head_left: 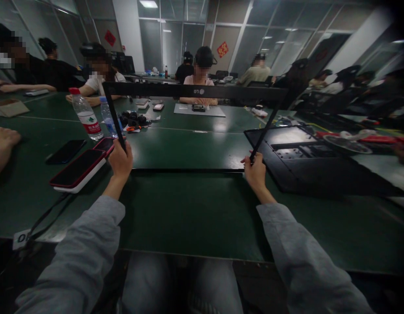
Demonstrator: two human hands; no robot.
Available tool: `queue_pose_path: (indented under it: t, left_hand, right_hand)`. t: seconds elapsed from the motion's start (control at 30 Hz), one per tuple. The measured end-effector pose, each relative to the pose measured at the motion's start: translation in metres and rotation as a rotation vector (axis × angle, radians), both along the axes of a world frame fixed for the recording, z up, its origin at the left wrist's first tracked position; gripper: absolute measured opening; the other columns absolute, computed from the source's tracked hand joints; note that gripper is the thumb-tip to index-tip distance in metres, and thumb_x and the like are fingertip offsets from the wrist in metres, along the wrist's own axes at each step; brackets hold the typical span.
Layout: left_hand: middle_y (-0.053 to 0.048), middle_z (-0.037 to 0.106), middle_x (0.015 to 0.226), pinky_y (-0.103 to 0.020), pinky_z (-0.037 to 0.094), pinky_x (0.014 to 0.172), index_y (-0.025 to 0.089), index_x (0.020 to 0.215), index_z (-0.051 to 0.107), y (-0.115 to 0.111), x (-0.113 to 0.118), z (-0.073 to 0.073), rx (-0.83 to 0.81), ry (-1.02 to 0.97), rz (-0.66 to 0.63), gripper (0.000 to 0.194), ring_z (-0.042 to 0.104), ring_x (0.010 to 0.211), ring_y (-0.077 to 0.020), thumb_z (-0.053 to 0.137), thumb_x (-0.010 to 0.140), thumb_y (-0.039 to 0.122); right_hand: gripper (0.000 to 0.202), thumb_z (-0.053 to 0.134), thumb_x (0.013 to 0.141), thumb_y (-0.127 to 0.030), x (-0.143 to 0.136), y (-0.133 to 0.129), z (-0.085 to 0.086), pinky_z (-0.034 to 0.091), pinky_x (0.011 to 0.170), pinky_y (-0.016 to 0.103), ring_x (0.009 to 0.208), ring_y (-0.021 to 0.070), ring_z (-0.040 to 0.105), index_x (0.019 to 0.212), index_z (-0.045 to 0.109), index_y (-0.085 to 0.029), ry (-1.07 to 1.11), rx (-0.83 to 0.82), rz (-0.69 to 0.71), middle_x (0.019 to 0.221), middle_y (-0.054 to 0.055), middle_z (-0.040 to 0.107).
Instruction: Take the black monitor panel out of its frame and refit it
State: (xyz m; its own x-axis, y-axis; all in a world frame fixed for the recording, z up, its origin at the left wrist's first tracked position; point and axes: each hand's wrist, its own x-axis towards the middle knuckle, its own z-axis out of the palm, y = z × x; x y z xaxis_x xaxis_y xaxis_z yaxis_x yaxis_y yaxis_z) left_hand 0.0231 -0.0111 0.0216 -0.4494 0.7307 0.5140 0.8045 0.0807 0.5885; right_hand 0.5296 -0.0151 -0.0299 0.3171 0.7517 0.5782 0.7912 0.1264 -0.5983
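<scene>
A thin black LG screen bezel (156, 90), a hollow rectangular frame, stands tilted above the green table (188, 209). Its wide, logo-bearing strip is at the top and the logo looks upside down; the narrow strip runs low between my hands. My left hand (120, 159) is closed round the left side strip near the lower corner. On the opposite side strip, also low down, my right hand (256, 171) has its fingers closed. Right of that hand lies a large flat black panel (319, 172) with a recessed middle, perhaps a monitor's back cover.
Left of my left hand lie a red-edged device (78, 169) on a white base and a dark phone (66, 151). Two water bottles (87, 115) stand behind them. Another person's hand (4, 144) rests at the left edge. Across the table a person (202, 76) works at a grey mat (185, 110).
</scene>
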Motion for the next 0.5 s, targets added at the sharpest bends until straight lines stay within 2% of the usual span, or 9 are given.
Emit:
queue_pose_path:
  t: [0.1,0.23,0.37,0.5]
  left_hand:
    - [-0.018,0.072,0.126,-0.041,0.05,0.099,0.014,0.146,0.048,0.003,-0.001,-0.004,-0.027,0.011,-0.027,0.053,0.069,0.119,-0.0353,0.036,0.108,0.048]
    - [-0.018,0.074,0.122,-0.041,0.051,0.098,0.013,0.15,0.045,0.006,-0.002,-0.009,-0.139,0.025,-0.118,0.058,0.071,0.115,-0.0352,0.046,0.104,0.048]
    - [-0.018,0.075,0.12,-0.043,0.05,0.098,0.016,0.147,0.053,0.007,-0.003,-0.01,-0.232,0.089,-0.14,0.052,0.071,0.114,-0.0361,0.05,0.102,0.04]
    - [-0.017,0.076,0.118,-0.042,0.051,0.095,0.017,0.133,0.067,0.009,-0.01,-0.016,-0.3,0.156,-0.136,0.046,0.07,0.113,-0.0358,0.051,0.101,0.045]
  right_hand:
    - [0.053,0.044,0.099,-0.055,0.002,0.002,-0.003,0.055,0.086,0.047,0.079,0.028,0.07,0.134,0.054,-0.017,0.025,0.011,0.002,0.097,0.014,0.076]
    - [0.052,0.046,0.098,-0.055,0.008,0.005,-0.005,0.055,0.091,0.049,0.086,0.0301,0.071,0.131,0.055,-0.016,0.034,-0.011,-0.032,0.099,0.016,0.075]
    - [0.059,0.052,0.093,-0.052,0.013,0.008,-0.01,0.054,0.092,0.049,0.09,0.0317,0.07,0.135,0.056,-0.012,0.023,-0.068,-0.103,0.1,0.018,0.074]
    - [0.05,0.055,0.088,-0.046,0.016,0.011,-0.016,0.054,0.092,0.049,0.091,0.0319,0.07,0.124,0.067,-0.013,-0.013,-0.088,-0.105,0.095,0.016,0.074]
